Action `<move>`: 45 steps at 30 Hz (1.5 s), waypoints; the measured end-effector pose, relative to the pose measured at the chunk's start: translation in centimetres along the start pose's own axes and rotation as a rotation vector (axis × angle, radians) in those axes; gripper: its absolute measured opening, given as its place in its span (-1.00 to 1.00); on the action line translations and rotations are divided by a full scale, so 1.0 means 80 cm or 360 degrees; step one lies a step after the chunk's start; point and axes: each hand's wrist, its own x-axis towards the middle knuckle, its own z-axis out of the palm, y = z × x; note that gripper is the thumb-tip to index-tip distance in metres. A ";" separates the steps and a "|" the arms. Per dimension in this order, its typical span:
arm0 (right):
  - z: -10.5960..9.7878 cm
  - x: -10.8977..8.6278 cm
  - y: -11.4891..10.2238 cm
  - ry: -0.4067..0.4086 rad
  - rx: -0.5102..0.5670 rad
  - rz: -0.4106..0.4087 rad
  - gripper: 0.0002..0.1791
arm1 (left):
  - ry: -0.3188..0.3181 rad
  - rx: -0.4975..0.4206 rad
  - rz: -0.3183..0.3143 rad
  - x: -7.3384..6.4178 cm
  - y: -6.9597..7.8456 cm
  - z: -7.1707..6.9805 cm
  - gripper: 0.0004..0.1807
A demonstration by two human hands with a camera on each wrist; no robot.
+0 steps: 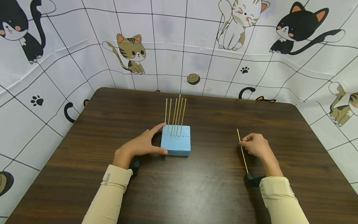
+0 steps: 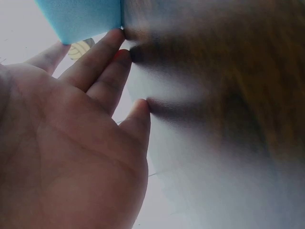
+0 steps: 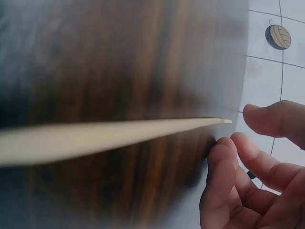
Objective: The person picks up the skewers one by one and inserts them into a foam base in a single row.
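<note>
A light blue block (image 1: 175, 143) with holes in its top carries several thin wooden sticks (image 1: 174, 116) standing in its rear part. My left hand (image 1: 141, 143) is spread at the block's left side, thumb at the front corner and index finger at the rear corner. In the left wrist view, the other fingers (image 2: 108, 81) are extended near the tabletop. A loose wooden stick (image 1: 243, 155) lies at the right. My right hand (image 1: 255, 144) is at it, fingertips beside its upper half. In the right wrist view, the thumb (image 3: 264, 119) and index finger stand apart near the stick's far end.
The dark wooden table (image 1: 201, 186) ends at a white cat-patterned cloth (image 1: 167, 59) behind and at the sides. Black straps with devices sit at both wrists, the right one (image 1: 253, 179) near the loose stick's lower end.
</note>
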 end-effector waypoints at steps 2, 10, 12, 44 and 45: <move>0.000 0.001 0.001 -0.0005 -0.0053 0.0011 -0.72 | 0.0002 -0.0003 0.0002 0.000 0.000 0.000 0.21; 0.002 0.003 0.002 -0.0035 -0.0207 0.0043 -0.66 | 0.0001 -0.0006 -0.0026 -0.001 0.001 -0.002 0.20; 0.002 0.004 0.001 -0.0032 -0.0249 0.0054 -0.65 | 0.0001 0.0000 -0.0030 -0.001 0.001 -0.002 0.20; 0.006 -0.014 -0.081 0.0572 0.0029 -0.0615 -0.79 | -0.0004 -0.0030 0.0002 -0.001 -0.001 0.000 0.20; 0.008 -0.016 -0.089 0.0583 0.0057 -0.0641 -0.80 | -0.0005 -0.0031 0.0000 -0.001 -0.002 0.000 0.21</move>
